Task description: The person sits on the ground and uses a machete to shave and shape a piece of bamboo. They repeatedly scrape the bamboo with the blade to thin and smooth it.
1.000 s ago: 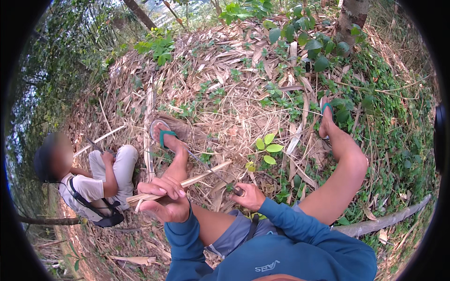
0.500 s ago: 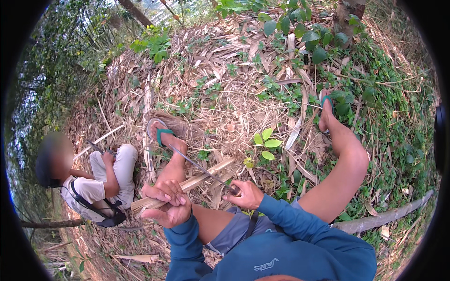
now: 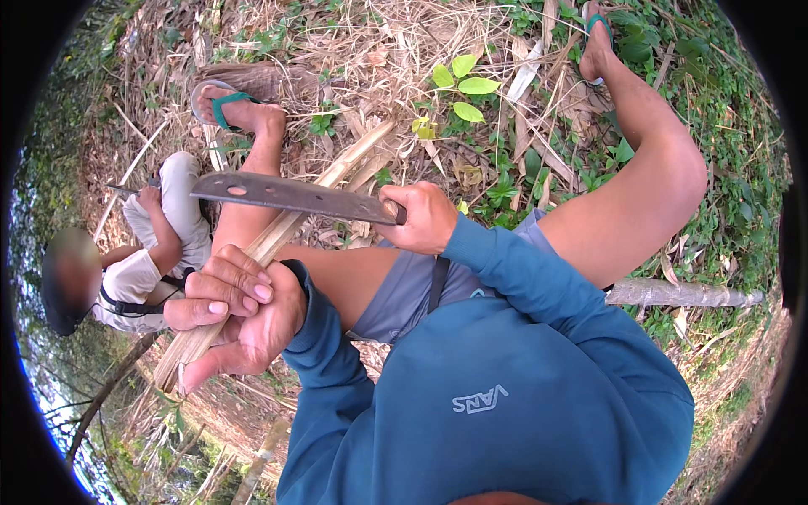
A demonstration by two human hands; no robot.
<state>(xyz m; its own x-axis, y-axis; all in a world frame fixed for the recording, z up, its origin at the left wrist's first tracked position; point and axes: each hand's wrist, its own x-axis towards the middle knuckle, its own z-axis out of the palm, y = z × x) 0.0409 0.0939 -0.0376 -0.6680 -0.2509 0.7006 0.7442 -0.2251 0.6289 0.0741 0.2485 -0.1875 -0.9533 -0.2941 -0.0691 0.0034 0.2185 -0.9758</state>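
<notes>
A long, pale split strip of wood (image 3: pixel 343 167) runs slantwise between my legs, from the dry ground toward the lower left. My left hand (image 3: pixel 244 307) has its fingers wrapped round the strip near its lower end, palm partly turned up. In my right hand (image 3: pixel 423 217) is the short dark handle of a machete, gripped in a closed fist. The dark machete blade (image 3: pixel 290 195), with several holes in it, points left and passes over the strip beyond my left hand. Whether blade and wood touch, I cannot tell.
At the left, another person (image 3: pixel 139 290) sits, holding a dark blade. My sandalled left foot (image 3: pixel 236 109) rests by a wood chunk (image 3: pixel 261 82). A pole (image 3: pixel 682 294) lies at right; a leafy seedling (image 3: pixel 459 84) grows ahead among dry leaves.
The machete has turned from edge-on to showing its broad side and now crosses over the strip. Both hands sit higher in the picture, and the whole view has tilted down toward my body.
</notes>
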